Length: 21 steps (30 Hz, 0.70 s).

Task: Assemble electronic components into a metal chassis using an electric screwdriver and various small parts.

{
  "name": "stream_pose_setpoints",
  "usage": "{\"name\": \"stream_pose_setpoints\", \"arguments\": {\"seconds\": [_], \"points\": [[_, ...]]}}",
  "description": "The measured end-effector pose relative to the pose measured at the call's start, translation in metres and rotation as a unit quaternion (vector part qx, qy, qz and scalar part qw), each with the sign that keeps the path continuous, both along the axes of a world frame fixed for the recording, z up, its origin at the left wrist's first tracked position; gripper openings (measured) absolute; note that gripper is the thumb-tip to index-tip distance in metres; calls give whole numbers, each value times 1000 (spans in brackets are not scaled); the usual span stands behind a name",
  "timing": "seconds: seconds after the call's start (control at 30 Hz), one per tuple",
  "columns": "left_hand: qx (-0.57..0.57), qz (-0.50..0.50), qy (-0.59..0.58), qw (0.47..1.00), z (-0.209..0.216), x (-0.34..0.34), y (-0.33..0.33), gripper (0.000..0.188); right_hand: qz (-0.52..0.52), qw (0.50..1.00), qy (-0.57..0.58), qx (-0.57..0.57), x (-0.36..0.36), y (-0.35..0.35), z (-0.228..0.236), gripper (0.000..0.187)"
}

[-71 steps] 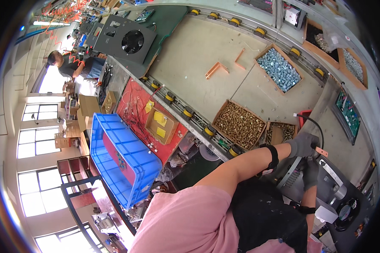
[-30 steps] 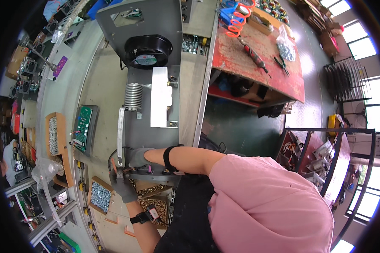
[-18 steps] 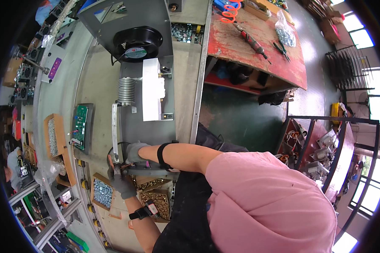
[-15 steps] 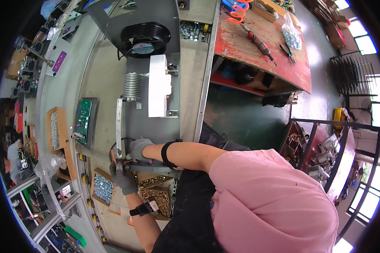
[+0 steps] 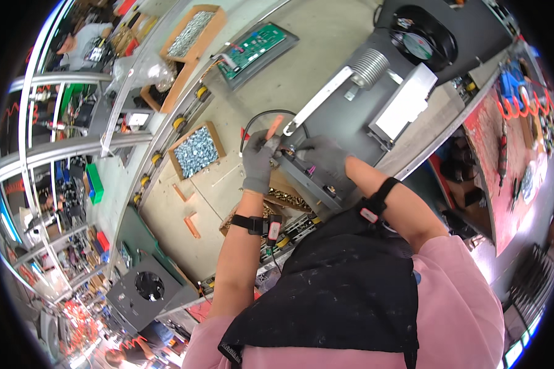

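Observation:
My gloved left hand (image 5: 258, 161) is closed around a short copper bar (image 5: 275, 126), which sticks up above its fingers. My gloved right hand (image 5: 324, 157) lies over the near end of a dark grey metal chassis (image 5: 338, 120). Its fingers are curled in behind the front panel (image 5: 308, 178), and what they grip is hidden. Between the hands ends a long silver strip (image 5: 319, 101), running from a coiled metal part (image 5: 369, 67). A black cable (image 5: 261, 115) loops beside the left hand. Beyond the coil are a white block (image 5: 406, 101) and a black fan (image 5: 420, 46).
Left of the hands stands a box of silver fasteners (image 5: 196, 152); a box of brass fasteners (image 5: 287, 198) sits close below them. Loose copper pieces (image 5: 192, 226) lie on the table. A green circuit board (image 5: 252, 50) rests farther back. At right is a red workbench (image 5: 483, 132).
The view has turned, so the chassis now slants toward the upper right. The copper bar in my left hand now points up and shows clearly. My right hand remains at the chassis's near end.

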<state>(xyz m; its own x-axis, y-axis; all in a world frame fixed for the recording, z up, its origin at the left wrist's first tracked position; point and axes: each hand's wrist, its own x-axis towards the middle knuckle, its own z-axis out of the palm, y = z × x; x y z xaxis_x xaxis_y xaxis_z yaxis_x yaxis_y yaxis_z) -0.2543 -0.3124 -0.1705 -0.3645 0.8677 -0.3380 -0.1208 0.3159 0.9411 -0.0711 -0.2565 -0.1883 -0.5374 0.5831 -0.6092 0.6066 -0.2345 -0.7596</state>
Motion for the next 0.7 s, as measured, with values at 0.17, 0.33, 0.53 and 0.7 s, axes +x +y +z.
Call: {"name": "stream_pose_setpoints", "arguments": {"seconds": [0.17,0.33,0.53,0.7], "points": [[-31,-22,-51,998,11,8,4,22,-16,969,-61,239,32,2,6,28],[38,-31,-56,997,-6,23,14,25,82,909,-81,401,51,1,10,30],[69,-44,144,986,-6,58,33,29,15,952,-8,305,79,25,-10,31],[118,-94,220,964,-9,86,55,33,85,942,-27,323,71,3,31,47]]}}
